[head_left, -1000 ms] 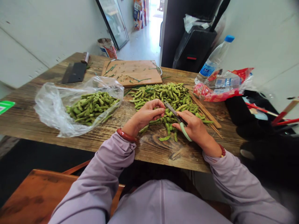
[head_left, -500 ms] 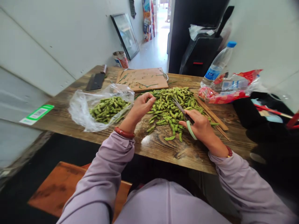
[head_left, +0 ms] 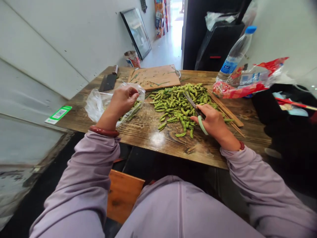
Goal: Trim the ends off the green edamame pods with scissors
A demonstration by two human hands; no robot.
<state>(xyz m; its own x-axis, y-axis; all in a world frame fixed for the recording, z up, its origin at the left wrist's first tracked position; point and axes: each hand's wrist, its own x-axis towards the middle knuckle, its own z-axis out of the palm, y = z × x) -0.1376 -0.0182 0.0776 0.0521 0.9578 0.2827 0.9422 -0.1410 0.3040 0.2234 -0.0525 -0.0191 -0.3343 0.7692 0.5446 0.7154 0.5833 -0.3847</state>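
My right grip (head_left: 210, 119) is wrapped around green-handled scissors (head_left: 191, 101), blades pointing over soybean pods (head_left: 177, 100) heaped on the surface (head_left: 141, 132) just beyond it. My left grip (head_left: 123, 100), fingers curled, is over the clear plastic bag (head_left: 93, 105); I cannot tell whether it pinches anything. Bagged pods (head_left: 133, 111) show beneath it. Past my right grip stands a blue-capped bottle (head_left: 235, 54).

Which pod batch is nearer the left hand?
The pods in the clear plastic bag, by the left hand; the loose heap lies on the table, near the right hand.
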